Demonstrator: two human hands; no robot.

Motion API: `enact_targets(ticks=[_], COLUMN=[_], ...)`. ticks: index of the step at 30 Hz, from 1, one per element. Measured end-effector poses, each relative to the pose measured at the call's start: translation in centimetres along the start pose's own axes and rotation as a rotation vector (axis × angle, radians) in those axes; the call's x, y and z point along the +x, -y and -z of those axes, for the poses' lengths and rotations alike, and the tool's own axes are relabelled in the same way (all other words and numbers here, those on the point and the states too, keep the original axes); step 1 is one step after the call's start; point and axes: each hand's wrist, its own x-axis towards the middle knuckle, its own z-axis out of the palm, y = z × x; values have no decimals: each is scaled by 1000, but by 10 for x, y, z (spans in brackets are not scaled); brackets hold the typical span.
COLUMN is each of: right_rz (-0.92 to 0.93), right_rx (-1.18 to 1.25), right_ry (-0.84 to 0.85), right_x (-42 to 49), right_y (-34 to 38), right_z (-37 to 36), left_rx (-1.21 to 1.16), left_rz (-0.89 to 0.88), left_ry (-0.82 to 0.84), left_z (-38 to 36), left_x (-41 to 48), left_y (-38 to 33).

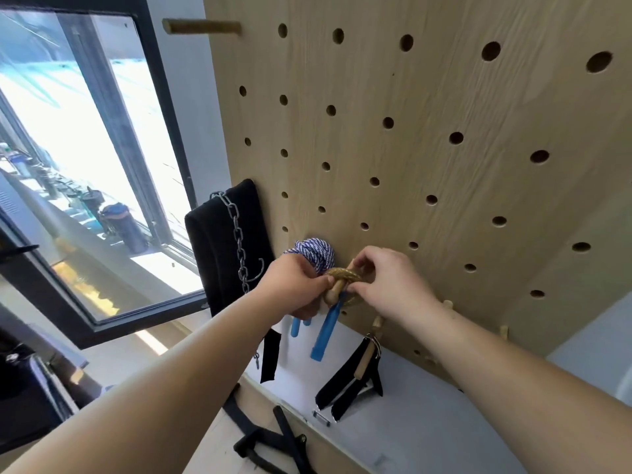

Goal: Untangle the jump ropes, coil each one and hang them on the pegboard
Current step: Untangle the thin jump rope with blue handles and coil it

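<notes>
A wooden pegboard [427,97] with rows of round holes fills the right of the view. A coiled blue-and-white jump rope [316,254] hangs on it, its blue handles [323,333] dangling below. My left hand [294,285] and my right hand [383,278] both grip a coiled tan jump rope [343,276] with a wooden handle [333,293], held against the board just right of the blue coil. The peg behind the coils is hidden.
A black padded belt with a steel chain [239,241] hangs left of the ropes. Black strap handles [355,374] hang below from short wooden pegs [376,323]. A long wooden peg [201,27] sticks out at top left. A window [85,148] lies to the left.
</notes>
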Motion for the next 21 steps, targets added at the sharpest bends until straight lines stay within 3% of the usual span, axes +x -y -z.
enact_targets(ticks=[3, 7, 10, 17, 21], right_rz=[73, 39, -12, 52, 121], right_rx=[-16, 54, 88, -219, -135], right_ry=[-63, -90, -101, -155, -77], right_x=[-4, -4, -1, 0, -4], right_y=[-4, -7, -5, 0, 0], right_z=[4, 4, 3, 0, -3], left_rx=[76, -80, -111, -162, -448], left_rz=[-89, -129, -173, -206, -115], left_ry=[-124, 70, 93, 194, 200], left_z=[-2, -7, -7, -2, -13], left_x=[1, 1, 2, 5, -5], left_y=[-11, -15, -10, 1, 10])
